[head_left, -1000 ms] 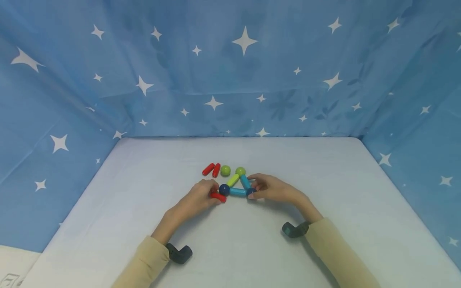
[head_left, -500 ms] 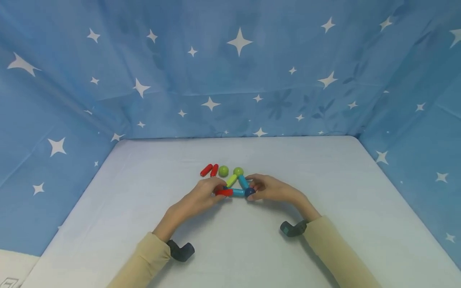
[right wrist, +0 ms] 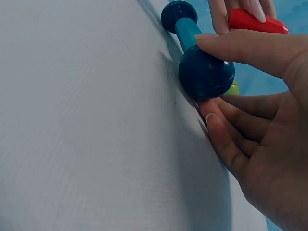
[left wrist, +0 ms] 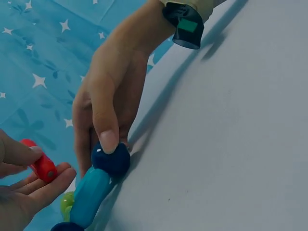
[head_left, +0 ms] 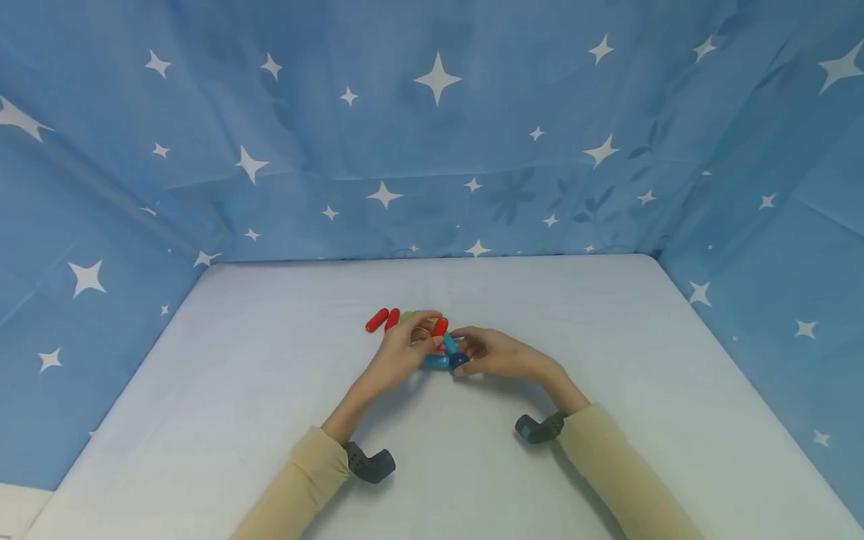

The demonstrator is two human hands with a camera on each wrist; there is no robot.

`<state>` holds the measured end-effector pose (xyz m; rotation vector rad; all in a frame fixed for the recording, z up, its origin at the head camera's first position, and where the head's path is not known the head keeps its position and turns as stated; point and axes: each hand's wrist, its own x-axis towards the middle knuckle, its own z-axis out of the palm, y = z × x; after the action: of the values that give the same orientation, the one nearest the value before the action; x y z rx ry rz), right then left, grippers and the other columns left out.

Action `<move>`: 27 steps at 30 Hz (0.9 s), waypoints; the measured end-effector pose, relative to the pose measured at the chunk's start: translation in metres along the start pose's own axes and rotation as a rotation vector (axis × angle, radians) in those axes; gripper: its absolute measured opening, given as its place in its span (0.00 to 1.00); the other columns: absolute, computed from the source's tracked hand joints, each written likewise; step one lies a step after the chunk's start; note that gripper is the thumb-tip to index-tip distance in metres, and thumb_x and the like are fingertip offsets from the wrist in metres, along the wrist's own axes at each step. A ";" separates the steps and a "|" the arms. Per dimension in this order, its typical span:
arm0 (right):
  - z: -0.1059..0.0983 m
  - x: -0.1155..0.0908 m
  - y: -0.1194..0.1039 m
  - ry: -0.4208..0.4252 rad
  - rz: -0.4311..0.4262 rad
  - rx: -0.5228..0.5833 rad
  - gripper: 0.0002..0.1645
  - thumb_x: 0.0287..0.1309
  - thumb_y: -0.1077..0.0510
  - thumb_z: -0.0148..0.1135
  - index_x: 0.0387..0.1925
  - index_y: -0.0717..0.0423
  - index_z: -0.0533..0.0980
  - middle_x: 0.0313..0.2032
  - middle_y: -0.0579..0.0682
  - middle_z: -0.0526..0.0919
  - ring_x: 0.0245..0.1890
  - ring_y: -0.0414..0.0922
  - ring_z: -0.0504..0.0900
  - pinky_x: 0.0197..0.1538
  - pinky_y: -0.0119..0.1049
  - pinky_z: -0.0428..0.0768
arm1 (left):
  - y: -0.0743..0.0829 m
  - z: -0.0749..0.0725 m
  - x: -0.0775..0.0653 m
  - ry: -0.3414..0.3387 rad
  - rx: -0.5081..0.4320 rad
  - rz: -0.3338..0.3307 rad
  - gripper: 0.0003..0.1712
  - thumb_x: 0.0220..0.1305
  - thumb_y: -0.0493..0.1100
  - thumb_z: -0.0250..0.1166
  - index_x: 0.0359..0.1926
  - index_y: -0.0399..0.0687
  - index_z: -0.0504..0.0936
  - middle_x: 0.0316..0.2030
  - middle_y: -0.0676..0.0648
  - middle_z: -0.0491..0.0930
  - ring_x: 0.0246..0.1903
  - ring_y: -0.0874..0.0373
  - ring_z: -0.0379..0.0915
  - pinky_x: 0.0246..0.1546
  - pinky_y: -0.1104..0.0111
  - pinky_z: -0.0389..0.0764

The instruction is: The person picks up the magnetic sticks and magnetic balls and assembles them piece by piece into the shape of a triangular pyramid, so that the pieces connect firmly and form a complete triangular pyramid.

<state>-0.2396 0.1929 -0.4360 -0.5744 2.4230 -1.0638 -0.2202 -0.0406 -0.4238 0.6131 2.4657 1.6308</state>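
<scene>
My left hand (head_left: 397,358) pinches a red rod (head_left: 440,327) between thumb and fingers, lifted above the small structure. In the left wrist view a small round spot shows on the end of this red rod (left wrist: 43,166). My right hand (head_left: 506,354) grips a dark blue ball (right wrist: 207,72), thumb on top and fingers beneath. A light blue rod (left wrist: 90,197) joins that ball to another dark blue ball (right wrist: 179,16), which my left hand hides in the head view. A second light blue rod (head_left: 450,343) runs back from the gripped ball. Yellow-green parts are mostly covered.
Two loose red rods, one at the far left (head_left: 377,320) and its neighbour (head_left: 392,319), lie behind my left hand beside a partly hidden green ball (head_left: 407,316). A white table (head_left: 270,375) stands before a blue starry curtain (head_left: 304,112). Each wrist wears a dark device.
My left hand has carried the red rod up and rightward, from beside the left dark blue ball to over the structure. The right hand keeps its grip; the view has shifted slightly.
</scene>
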 end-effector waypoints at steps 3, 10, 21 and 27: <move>0.000 0.001 0.000 -0.002 -0.017 -0.007 0.42 0.61 0.47 0.73 0.72 0.56 0.68 0.55 0.53 0.82 0.54 0.49 0.79 0.62 0.50 0.80 | 0.001 0.003 0.002 0.004 -0.053 0.012 0.29 0.72 0.32 0.59 0.72 0.47 0.70 0.53 0.39 0.78 0.52 0.46 0.85 0.53 0.54 0.85; -0.001 0.000 0.000 -0.001 -0.023 -0.002 0.43 0.61 0.48 0.73 0.72 0.58 0.68 0.55 0.53 0.83 0.54 0.48 0.79 0.61 0.49 0.80 | 0.000 0.010 0.005 0.041 -0.096 -0.003 0.20 0.68 0.33 0.66 0.60 0.44 0.76 0.49 0.42 0.82 0.50 0.48 0.83 0.57 0.56 0.83; 0.001 0.000 0.001 -0.015 -0.024 0.026 0.43 0.62 0.48 0.72 0.73 0.58 0.67 0.56 0.53 0.82 0.54 0.49 0.79 0.61 0.49 0.80 | -0.002 0.011 0.004 0.024 -0.024 -0.041 0.20 0.69 0.35 0.67 0.60 0.40 0.77 0.51 0.44 0.82 0.49 0.51 0.83 0.54 0.60 0.85; 0.000 0.002 0.002 -0.008 -0.007 0.015 0.43 0.60 0.48 0.73 0.72 0.57 0.67 0.54 0.53 0.82 0.52 0.47 0.78 0.60 0.48 0.80 | -0.004 -0.013 0.007 0.090 0.024 -0.019 0.16 0.72 0.40 0.65 0.58 0.39 0.81 0.49 0.46 0.84 0.50 0.51 0.82 0.56 0.57 0.83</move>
<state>-0.2415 0.1928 -0.4384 -0.5816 2.4056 -1.0802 -0.2321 -0.0498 -0.4216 0.5282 2.5492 1.6590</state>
